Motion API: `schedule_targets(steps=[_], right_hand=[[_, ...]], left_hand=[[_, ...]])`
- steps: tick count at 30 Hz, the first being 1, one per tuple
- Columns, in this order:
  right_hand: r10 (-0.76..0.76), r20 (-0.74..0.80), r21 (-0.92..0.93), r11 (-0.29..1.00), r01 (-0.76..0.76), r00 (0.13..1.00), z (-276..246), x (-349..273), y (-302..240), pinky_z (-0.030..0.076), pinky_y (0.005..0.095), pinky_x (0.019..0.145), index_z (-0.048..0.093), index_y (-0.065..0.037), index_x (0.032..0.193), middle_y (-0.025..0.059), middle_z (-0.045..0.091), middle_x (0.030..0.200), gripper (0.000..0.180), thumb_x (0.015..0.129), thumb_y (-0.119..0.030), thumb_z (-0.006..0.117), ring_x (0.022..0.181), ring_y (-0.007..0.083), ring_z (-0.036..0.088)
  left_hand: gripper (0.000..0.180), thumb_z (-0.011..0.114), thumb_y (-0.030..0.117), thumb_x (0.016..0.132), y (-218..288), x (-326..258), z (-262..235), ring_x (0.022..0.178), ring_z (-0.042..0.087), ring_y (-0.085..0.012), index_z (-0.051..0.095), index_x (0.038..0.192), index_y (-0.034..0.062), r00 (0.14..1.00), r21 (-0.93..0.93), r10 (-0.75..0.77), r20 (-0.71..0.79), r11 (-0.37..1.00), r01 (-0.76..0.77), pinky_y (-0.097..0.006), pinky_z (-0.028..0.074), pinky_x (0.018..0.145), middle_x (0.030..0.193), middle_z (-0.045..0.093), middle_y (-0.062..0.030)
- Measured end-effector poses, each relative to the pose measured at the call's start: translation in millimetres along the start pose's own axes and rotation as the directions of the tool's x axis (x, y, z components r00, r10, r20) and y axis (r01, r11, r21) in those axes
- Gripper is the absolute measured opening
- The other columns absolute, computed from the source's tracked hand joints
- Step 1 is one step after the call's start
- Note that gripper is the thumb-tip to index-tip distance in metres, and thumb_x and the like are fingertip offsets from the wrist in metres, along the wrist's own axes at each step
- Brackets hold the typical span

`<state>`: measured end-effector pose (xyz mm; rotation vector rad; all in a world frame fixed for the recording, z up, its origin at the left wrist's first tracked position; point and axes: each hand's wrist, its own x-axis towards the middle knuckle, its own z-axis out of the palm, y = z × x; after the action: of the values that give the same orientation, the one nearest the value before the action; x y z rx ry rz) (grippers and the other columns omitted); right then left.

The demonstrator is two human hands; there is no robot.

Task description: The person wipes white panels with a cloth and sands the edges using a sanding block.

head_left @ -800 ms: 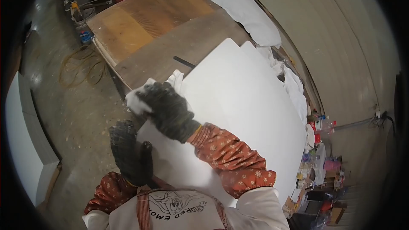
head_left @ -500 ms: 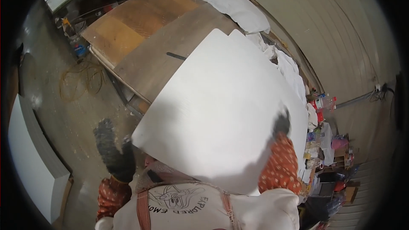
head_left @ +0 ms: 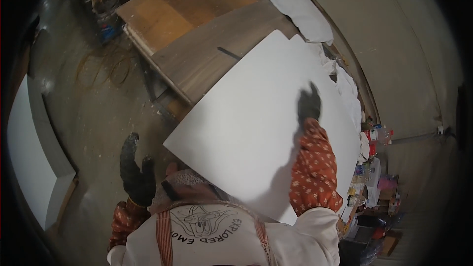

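- The table [head_left: 187,15] fills the upper middle of the frame, topped with brown and greyish boards whose near left edge slants down towards the centre.
- On it, across the middle of the frame, lies my large white panel [head_left: 236,123], flat and smooth, one corner pointing left past the boards and its lower edge close to my body.
- A stack of pale panels [head_left: 29,162] stands at the left of the frame, its grey edge facing me.
- A white cloth-like bundle [head_left: 298,10] lies along the table's far side, upper right of centre.
- A yellowish coil of cord [head_left: 103,66] rests on the floor [head_left: 98,133], upper left.
- My left hand [head_left: 138,177], in a dark glove, is raised at the lower left, thumb well away from the fingers, holding nothing, apart from the panel.
- My right hand [head_left: 309,103], gloved too, is stretched over the panel's right half, fingers loosely spread and blurred, with nothing visible in it; I cannot tell whether it touches the surface.
- A clear bottle [head_left: 382,134] sits at the right.
- A thin dark strip [head_left: 229,52] lies beside the panel's upper left edge.
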<state>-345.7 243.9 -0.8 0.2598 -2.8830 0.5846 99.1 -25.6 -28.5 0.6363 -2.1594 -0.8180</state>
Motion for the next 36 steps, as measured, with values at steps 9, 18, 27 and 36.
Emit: schedule_targets(steps=[9, 18, 27, 36], right_hand=[[-0.947, -0.169, 0.731, 0.067, 0.679, 0.275, 9.9, -228.1, -244.1, 0.047, 0.0457, 0.096, 0.061, -0.01, 0.121, 0.0143, 0.063, 0.108, 0.034, 0.088, -0.011, 0.051, 0.103, 0.0308, 0.06], [-0.245, -0.063, 0.609, 0.759, 0.232, 0.967, 26.3, -119.1, -97.1, 0.052, 0.031, 0.09, 0.043, -0.005, 0.14, 0.0123, 0.056, 0.132, 0.051, 0.092, -0.011, 0.061, 0.114, 0.0241, 0.058], [-0.835, -0.154, 0.517, 0.388, 0.763, 0.529, 42.4, -257.2, -223.7, 0.05, 0.0413, 0.085, 0.056, -0.005, 0.121, 0.0156, 0.061, 0.113, 0.035, 0.088, -0.017, 0.056, 0.099, 0.0308, 0.06], [-0.17, -0.215, 0.595, 0.758, 0.267, 0.962, 13.7, -315.5, -193.9, 0.053, 0.0399, 0.084, 0.043, -0.001, 0.138, 0.0143, 0.063, 0.116, 0.063, 0.087, -0.03, 0.064, 0.096, 0.031, 0.066]], left_hand=[[0.042, 0.05, 0.008, 0.097, -16.6, 24.8, -16.2, 0.128, 0.049, -0.0299, 0.044, 0.137, -0.0038, 0.949, -0.115, -0.155, -0.273, 0.985, 0.128, -0.041, 0.036, 0.109, 0.138, 0.051, -0.0201], [0.038, 0.042, 0.008, 0.101, -43.5, 23.8, -43.7, 0.128, 0.049, -0.0224, 0.046, 0.137, -0.0012, 0.863, -0.231, -0.27, -0.427, 0.955, 0.185, -0.037, 0.035, 0.11, 0.139, 0.052, -0.0144], [0.047, 0.045, 0.021, 0.102, 20.7, 71.2, -25.4, 0.129, 0.045, -0.028, 0.038, 0.142, -0.0029, 0.984, -0.359, -0.147, -0.098, 0.928, 0.102, -0.035, 0.036, 0.108, 0.144, 0.045, -0.0151], [0.087, 0.073, 0.054, 0.076, 102.8, 107.4, 3.0, 0.139, 0.032, -0.0438, 0.042, 0.142, 0.0072, 0.146, -0.497, 0.822, 0.55, 0.462, -0.735, -0.058, 0.024, 0.113, 0.145, 0.039, -0.0256]])
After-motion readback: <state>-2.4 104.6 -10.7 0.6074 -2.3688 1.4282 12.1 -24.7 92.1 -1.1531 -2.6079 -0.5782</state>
